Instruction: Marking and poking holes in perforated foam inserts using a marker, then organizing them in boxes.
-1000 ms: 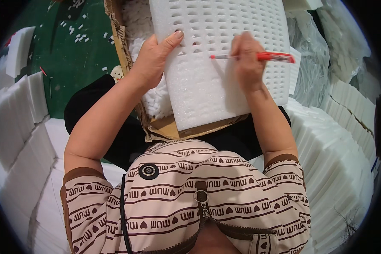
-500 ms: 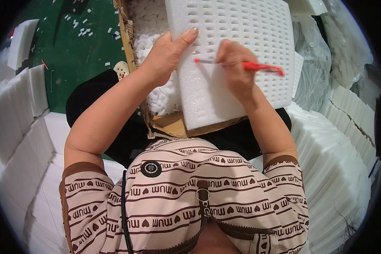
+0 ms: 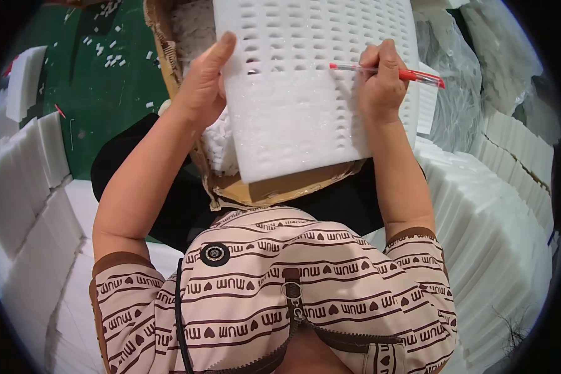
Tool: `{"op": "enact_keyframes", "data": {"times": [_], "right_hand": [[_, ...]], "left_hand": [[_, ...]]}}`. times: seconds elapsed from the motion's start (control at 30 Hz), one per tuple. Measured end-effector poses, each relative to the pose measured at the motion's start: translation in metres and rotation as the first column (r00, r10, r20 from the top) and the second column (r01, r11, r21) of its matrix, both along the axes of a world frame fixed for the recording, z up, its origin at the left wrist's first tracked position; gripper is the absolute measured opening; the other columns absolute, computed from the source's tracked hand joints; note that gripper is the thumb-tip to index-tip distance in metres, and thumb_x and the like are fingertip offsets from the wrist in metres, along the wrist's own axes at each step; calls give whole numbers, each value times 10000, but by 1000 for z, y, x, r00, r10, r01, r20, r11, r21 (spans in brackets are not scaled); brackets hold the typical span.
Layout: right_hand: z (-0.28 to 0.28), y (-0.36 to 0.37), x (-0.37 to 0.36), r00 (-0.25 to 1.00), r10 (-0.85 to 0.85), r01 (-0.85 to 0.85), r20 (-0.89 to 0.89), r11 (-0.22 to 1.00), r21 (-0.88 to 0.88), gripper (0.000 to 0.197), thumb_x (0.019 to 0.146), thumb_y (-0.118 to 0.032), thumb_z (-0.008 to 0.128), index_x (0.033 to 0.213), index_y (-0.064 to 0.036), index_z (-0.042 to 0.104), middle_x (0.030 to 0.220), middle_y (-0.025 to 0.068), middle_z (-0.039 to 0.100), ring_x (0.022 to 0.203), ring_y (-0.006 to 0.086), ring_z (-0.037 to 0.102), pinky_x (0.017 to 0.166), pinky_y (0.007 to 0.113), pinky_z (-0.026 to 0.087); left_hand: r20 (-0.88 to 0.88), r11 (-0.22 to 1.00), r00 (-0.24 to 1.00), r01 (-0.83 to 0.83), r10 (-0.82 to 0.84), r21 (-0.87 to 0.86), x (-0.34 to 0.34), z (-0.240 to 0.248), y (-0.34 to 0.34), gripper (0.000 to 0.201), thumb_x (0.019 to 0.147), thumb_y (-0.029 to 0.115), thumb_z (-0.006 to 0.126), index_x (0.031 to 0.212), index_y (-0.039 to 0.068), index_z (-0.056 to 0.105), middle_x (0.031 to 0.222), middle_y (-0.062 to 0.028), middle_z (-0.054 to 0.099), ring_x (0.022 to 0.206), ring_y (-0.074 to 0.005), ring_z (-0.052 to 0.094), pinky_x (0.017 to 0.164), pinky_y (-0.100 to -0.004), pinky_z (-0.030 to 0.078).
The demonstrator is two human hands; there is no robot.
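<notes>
Item: white perforated foam sheet point(image 3: 305, 93), rectangular, with rows of small punched slots, some open and some not yet cleared. It lay tilted across my lap, its lower edge over a torn brown cardboard box point(image 3: 274, 190) holding loose white foam scraps point(image 3: 215, 143).

Left hand point(image 3: 202, 87): I had it clamped on the sheet's left edge, thumb on the top face, fingers hidden behind, steadying the sheet.

Right hand point(image 3: 380, 84): closed around a red ballpoint pen point(image 3: 393, 71), held nearly level, its tip pointing left and resting on or just above a slot in the upper rows. I could not tell whether the tip was inside the slot.

Surroundings: stacks of white foam blocks point(image 3: 25, 187) to my left; a larger bank of stacked white foam sheets point(image 3: 498, 218) to my right; crumpled clear plastic wrap point(image 3: 455, 81) beyond the sheet's right edge; a green floor point(image 3: 106, 93) scattered with small white foam bits point(image 3: 109, 59). My brown-and-cream patterned shirt point(image 3: 274, 293) filled the foreground.

Risks, as I judged them: the foam looked soft, so a hard push with the pen could tear the thin walls between slots. The sheet was held only at one edge and by my lap, so pressure on the far side might flex it or slide it off the box. Punched bits could miss the box and land on the floor.
</notes>
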State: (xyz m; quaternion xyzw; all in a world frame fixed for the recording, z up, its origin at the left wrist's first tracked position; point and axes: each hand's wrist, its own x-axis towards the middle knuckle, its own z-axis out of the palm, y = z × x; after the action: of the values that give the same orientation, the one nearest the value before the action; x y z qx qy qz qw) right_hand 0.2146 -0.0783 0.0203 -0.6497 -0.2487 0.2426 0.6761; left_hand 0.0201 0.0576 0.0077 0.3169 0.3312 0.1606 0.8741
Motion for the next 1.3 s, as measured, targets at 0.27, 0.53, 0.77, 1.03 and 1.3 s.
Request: {"op": "enact_keyframes", "data": {"times": [0.27,0.53,0.77,1.03,1.3], "right_hand": [[-3,-4,-2,993,100,-102,55,995,16,448,981,-259,356,572,-90,420,555,-11,414,537,93,283,517,227,234],[-14,6,-22,366,427,-83,827,900,-428,444,965,-253,461,568,-55,471,571,0,466,513,98,356,485,223,309],[-15,-1,-14,939,316,-331,139,937,107,303,887,-69,483,586,-78,459,592,6,459,514,115,336,494,236,287],[-24,13,-24,784,297,-426,545,896,124,243,835,47,442,617,-50,488,608,18,479,537,123,375,507,239,316],[-12,16,-44,748,419,-429,514,897,-108,212,839,8,481,632,-38,500,608,26,493,519,127,379,486,246,320]], "left_hand": [[-148,996,985,90,-86,23,-4,-5,-10,444,821,197,677,1167,-15,498,1023,-188,628,904,-269,645,792,-339,540],[-98,990,994,65,-53,122,-3,1,-14,376,828,118,653,1152,6,498,1029,-173,625,904,-254,640,797,-337,540],[-130,994,991,32,-18,105,-4,3,-16,371,847,135,645,1156,4,486,1027,-162,622,888,-232,640,775,-328,545],[-92,998,996,18,-12,57,-3,-2,-15,434,835,168,666,1197,25,472,1048,-137,626,890,-202,632,780,-322,519],[-27,996,997,71,-70,45,-1,3,-17,448,896,339,596,1186,22,470,1061,-143,612,911,-201,626,779,-311,517]]}}
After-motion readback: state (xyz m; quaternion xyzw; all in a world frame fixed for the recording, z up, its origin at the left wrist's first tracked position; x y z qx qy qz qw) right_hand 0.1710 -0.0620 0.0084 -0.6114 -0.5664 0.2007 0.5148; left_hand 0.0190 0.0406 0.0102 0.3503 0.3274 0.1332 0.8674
